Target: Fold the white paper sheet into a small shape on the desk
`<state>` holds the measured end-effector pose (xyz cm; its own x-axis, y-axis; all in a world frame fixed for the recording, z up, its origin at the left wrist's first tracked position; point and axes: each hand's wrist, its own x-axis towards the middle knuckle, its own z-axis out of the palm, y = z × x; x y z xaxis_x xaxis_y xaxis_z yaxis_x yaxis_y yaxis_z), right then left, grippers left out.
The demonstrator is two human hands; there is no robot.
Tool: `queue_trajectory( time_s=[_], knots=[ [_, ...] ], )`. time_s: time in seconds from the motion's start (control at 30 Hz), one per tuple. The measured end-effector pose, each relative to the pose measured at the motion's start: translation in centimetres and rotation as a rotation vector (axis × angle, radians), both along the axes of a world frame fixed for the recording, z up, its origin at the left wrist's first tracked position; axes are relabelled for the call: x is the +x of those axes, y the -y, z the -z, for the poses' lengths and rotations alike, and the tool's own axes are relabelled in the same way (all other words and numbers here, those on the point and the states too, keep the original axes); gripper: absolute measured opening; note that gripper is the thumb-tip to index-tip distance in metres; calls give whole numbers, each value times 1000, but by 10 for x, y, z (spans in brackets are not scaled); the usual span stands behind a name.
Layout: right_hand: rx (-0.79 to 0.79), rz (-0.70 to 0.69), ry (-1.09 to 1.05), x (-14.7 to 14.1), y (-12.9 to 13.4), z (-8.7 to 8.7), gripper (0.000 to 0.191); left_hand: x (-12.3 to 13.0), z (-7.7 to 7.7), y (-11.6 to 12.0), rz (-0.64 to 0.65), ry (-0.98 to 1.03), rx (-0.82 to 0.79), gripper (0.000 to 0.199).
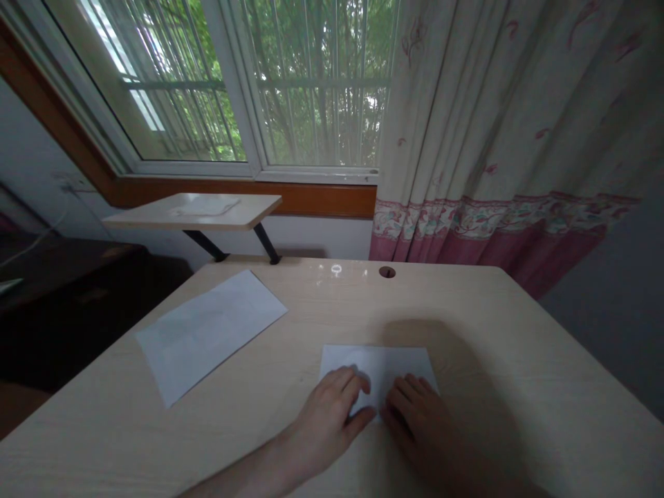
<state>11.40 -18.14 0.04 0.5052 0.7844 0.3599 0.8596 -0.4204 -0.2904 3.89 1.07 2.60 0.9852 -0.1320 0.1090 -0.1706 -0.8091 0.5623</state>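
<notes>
A small white sheet of paper (384,360) lies on the table in front of me, its lower part covered by my hands. My left hand (337,408) rests over its left side, fingers bent and thumb held apart, with no object visible in its grasp. Over the sheet's right side is my right hand (418,415), in shadow, its fingers curved down and touching the paper. The space between that thumb and fingers looks dark, and nothing shows there. A narrow strip of paper is visible between the two hands.
A larger white sheet (212,332) lies aslant on the pale wooden table (290,429) to the left. Behind it, a small raised shelf (243,213) on black legs carries thin white material (205,205). A round cable hole (387,272) sits near the back edge, before a curtain (467,138).
</notes>
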Motion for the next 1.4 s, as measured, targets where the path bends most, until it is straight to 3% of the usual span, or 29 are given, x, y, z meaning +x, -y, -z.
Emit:
queue_trajectory(
  time_s=[0.4,0.67,0.83,1.1,1.4],
  knots=[
    [-103,24,-263,6,2,-20,13,7,1,-1,-21,-34,-78,29],
    [-109,54,-389,12,5,-27,19,9,-9,-15,-95,-63,50,36],
    [-88,59,-436,18,14,-28,26,9,-12,-26,-23,-57,52,38],
    [-142,-21,-355,37,31,-24,59,13,-14,-52,154,-63,-1,41],
    [-224,7,-420,56,47,-24,83,14,-25,-70,176,-130,37,53]
  ],
)
